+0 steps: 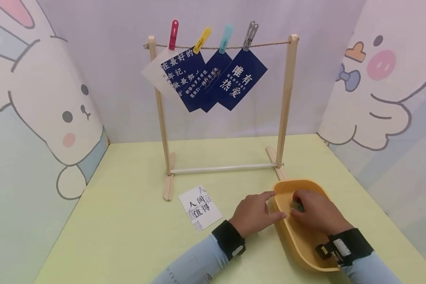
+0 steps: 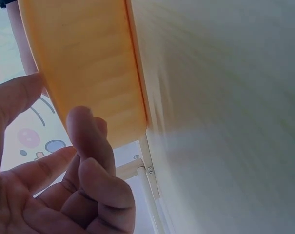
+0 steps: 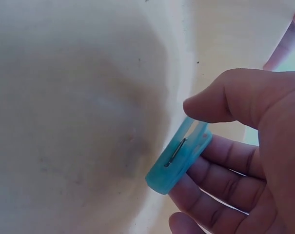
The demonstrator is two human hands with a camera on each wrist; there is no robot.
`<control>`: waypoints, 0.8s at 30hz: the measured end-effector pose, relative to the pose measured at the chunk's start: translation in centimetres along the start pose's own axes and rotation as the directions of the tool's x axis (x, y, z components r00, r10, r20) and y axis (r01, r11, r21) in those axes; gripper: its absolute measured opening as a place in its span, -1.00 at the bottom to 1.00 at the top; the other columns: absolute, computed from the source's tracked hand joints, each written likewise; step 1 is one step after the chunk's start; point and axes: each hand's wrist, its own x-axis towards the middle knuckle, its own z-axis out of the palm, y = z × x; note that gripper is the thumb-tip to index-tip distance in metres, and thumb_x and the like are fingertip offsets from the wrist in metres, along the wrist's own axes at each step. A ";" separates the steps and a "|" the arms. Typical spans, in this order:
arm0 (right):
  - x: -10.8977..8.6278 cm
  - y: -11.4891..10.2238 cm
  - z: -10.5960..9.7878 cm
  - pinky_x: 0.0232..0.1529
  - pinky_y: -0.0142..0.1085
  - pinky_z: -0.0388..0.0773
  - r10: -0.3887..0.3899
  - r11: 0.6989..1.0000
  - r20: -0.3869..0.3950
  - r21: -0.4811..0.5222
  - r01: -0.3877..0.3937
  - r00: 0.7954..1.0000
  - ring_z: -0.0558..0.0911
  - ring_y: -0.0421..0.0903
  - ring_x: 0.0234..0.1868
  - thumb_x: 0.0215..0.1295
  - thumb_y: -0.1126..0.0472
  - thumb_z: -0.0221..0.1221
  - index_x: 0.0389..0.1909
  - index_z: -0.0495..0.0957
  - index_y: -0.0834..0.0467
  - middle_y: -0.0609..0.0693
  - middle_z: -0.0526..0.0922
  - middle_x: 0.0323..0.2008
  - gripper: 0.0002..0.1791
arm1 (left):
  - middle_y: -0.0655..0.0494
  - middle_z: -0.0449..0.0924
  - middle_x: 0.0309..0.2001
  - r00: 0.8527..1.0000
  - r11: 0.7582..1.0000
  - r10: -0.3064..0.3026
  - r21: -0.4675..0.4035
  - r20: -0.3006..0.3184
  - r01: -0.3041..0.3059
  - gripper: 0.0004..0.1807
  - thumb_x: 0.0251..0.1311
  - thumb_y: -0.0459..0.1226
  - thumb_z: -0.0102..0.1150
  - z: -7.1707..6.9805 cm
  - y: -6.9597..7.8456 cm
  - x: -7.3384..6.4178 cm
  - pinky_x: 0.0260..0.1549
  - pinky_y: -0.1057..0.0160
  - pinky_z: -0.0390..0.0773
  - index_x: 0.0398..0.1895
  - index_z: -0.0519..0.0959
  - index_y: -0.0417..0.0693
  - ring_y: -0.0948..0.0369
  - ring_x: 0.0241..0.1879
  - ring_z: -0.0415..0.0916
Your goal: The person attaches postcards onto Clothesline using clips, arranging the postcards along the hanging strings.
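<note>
My right hand (image 1: pixel 317 211) is inside a yellow plastic basin (image 1: pixel 294 252). It grips a teal clothespin (image 3: pixel 179 158) between thumb and fingers, as the right wrist view shows; in the head view the hand mostly hides the clothespin. At the basin's left side is my left hand (image 1: pixel 253 213), whose thumb and index fingertip touch the rim while its other fingers bend loosely around nothing. A white card with black and grey characters (image 1: pixel 200 208) lies flat on the table, left of that hand.
Behind stands a wooden rack (image 1: pixel 286 102) with a rope strung across it. Red (image 1: pixel 174 35), yellow (image 1: pixel 202 40), light blue (image 1: pixel 226 38) and grey clothespins (image 1: pixel 250 36) hold overlapping cards on the rope, one white, others dark blue (image 1: pixel 238 79). Cartoon-printed walls enclose the yellow-green table (image 1: pixel 120 221).
</note>
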 end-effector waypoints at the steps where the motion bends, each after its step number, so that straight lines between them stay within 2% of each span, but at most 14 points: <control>1: 0.0 0.0 0.0 -0.34 -0.24 0.39 -0.003 1.000 -0.006 0.001 0.003 1.000 0.43 -0.14 -0.39 0.12 0.05 0.47 -0.18 0.56 0.13 -0.10 0.50 -0.42 -0.63 | 0.39 0.47 -0.61 1.000 1.000 0.003 -0.002 -0.002 -0.003 -0.27 0.23 0.23 0.33 -0.1 0.0 0.0 -0.62 0.41 0.39 0.41 0.51 0.18 0.44 -0.62 0.41; 5: 0.0 -0.1 0.0 -0.32 -0.24 0.41 0.000 1.000 -0.027 0.006 0.000 1.000 0.44 -0.14 -0.38 0.13 0.04 0.47 -0.16 0.57 0.11 -0.11 0.51 -0.42 -0.63 | 0.39 0.46 -0.61 1.000 1.000 0.010 0.008 -0.002 -0.010 -0.27 0.23 0.22 0.34 -0.2 0.1 0.0 -0.61 0.43 0.38 0.41 0.51 0.16 0.44 -0.62 0.39; 11: 0.0 -0.4 0.0 -0.33 -0.23 0.42 -0.008 1.000 -0.055 0.004 0.009 0.998 0.45 -0.14 -0.37 0.16 0.03 0.44 -0.09 0.61 0.11 -0.12 0.52 -0.40 -0.63 | 0.38 0.46 -0.59 1.000 0.999 0.011 -0.052 0.002 -0.010 -0.29 0.22 0.14 0.40 -0.1 0.4 0.0 -0.60 0.44 0.39 0.39 0.52 0.10 0.44 -0.63 0.39; 17: 0.1 -0.8 -0.2 -0.30 -0.20 0.48 -0.034 0.999 -0.075 0.006 0.035 0.997 0.49 -0.14 -0.33 0.18 0.04 0.44 -0.08 0.64 0.11 -0.12 0.58 -0.35 -0.64 | 0.32 0.52 -0.54 1.000 0.995 0.025 -0.101 -0.011 -0.026 -0.47 0.20 0.02 0.44 -0.2 0.5 0.3 -0.61 0.43 0.42 0.17 0.59 0.03 0.43 -0.60 0.43; 19: 0.1 -0.9 -0.5 -0.30 -0.20 0.50 -0.039 0.999 -0.087 0.014 0.040 0.995 0.52 -0.13 -0.31 0.18 0.04 0.44 -0.07 0.64 0.11 -0.11 0.62 -0.32 -0.64 | 0.29 0.56 -0.48 1.000 0.995 0.026 -0.096 -0.001 -0.026 -0.44 0.20 0.01 0.43 -0.2 0.5 0.4 -0.58 0.44 0.43 0.19 0.55 0.00 0.43 -0.56 0.43; 22: 0.0 -1.1 -0.9 -0.31 -0.19 0.55 -0.049 0.998 -0.123 0.023 0.052 0.991 0.58 -0.11 -0.27 0.18 0.07 0.43 -0.05 0.65 0.11 -0.09 0.68 -0.28 -0.65 | 0.27 0.62 -0.35 0.999 0.996 0.028 -0.089 0.028 -0.026 -0.27 0.22 0.04 0.40 -0.4 0.4 0.5 -0.50 0.46 0.46 0.38 0.41 -0.04 0.44 -0.48 0.46; 24: -0.2 -1.2 -1.2 -0.31 -0.18 0.56 -0.051 0.998 -0.142 0.030 0.056 0.989 0.62 -0.10 -0.25 0.18 0.10 0.41 -0.05 0.65 0.11 -0.08 0.69 -0.27 -0.66 | 0.25 0.64 -0.25 0.999 0.998 0.034 -0.055 0.036 -0.032 -0.18 0.25 0.09 0.37 -0.7 0.2 0.4 -0.42 0.47 0.48 0.46 0.32 -0.04 0.44 -0.41 0.48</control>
